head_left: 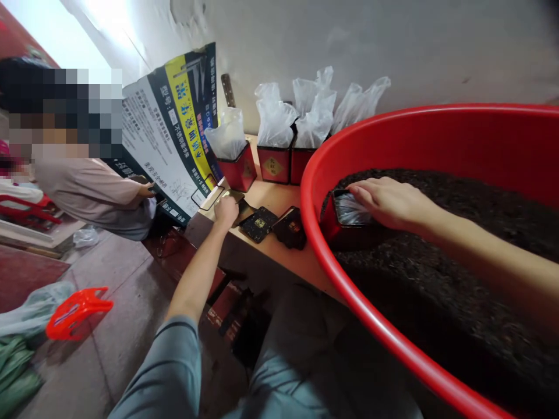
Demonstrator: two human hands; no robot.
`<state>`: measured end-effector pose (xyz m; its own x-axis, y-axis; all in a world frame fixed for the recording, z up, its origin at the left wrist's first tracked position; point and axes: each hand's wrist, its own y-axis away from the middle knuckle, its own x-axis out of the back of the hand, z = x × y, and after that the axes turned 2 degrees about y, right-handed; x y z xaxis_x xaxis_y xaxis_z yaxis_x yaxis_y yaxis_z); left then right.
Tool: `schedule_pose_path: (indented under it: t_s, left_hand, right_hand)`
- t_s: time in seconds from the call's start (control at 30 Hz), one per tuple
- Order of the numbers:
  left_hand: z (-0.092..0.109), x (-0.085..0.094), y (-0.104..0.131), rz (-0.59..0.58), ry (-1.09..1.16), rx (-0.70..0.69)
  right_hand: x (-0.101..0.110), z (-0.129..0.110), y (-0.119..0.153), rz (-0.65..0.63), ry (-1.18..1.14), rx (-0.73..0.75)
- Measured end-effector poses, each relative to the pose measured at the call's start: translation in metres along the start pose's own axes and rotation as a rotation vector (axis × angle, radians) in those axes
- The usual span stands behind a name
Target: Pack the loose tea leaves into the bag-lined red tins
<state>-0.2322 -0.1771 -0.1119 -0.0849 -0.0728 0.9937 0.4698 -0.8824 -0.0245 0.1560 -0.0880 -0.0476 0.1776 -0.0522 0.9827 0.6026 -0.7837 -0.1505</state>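
Tin (341,228) is sitting in the tub (309,209) among leaves (441,291), bag (349,210) seemingly tucked, unlidded; we are resting our right hand (386,201) over it, grip unclear. Our left hand (226,211) is curling beside lids (257,225), hold hidden. Farther tins (274,166) are apparently waiting, bags (274,113) upright.

Strong white light enters at the upper left, washing out the wall (148,23) there; the right side is duller. Inside the red tub (437,139), the near part sinks into deep shadow, and its leaves (437,297) look soft, perhaps smeared. Wide-angle distortion stretches the edges. Pixel blocks partly cover a person (96,192).
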Motion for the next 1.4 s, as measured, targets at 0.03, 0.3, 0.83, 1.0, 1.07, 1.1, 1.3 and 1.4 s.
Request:
schedule_pose_path:
  t_s: [0.03, 0.3, 0.83, 1.0, 1.07, 1.1, 1.3, 1.4]
  left_hand:
    - [0.0, 0.007, 0.002, 0.036, 0.03, -0.013]
    - [0.036, 0.131, 0.05, 0.542, 0.719, -0.225]
    - [0.179, 0.104, 0.09, -0.316, 0.938, -0.444]
    - [0.194, 0.109, 0.09, -0.22, 0.389, -0.543]
    - [0.204, 0.11, 0.089, -0.215, 0.246, -0.592]
    - [0.209, 0.11, 0.088, -0.204, 0.19, -0.633]
    - [0.225, 0.097, 0.074, -0.111, 0.196, -0.852]
    - [0.228, 0.092, 0.071, -0.13, 0.131, -0.885]
  right_hand:
    - [0.001, -0.002, 0.001, 0.022, 0.006, -0.007]
    - [0.001, 0.001, 0.002, 0.186, -0.458, -0.328]
    - [0.022, -0.004, 0.01, 0.195, -0.67, -0.276]
    - [0.024, -0.002, 0.007, 0.198, -0.653, -0.251]
    - [0.026, 0.0, 0.007, 0.188, -0.665, -0.244]
    - [0.026, 0.0, 0.006, 0.191, -0.67, -0.243]
    - [0.019, -0.002, -0.001, 0.221, -1.029, -0.413]
    - [0.013, 0.005, -0.008, 0.262, -1.16, -0.562]
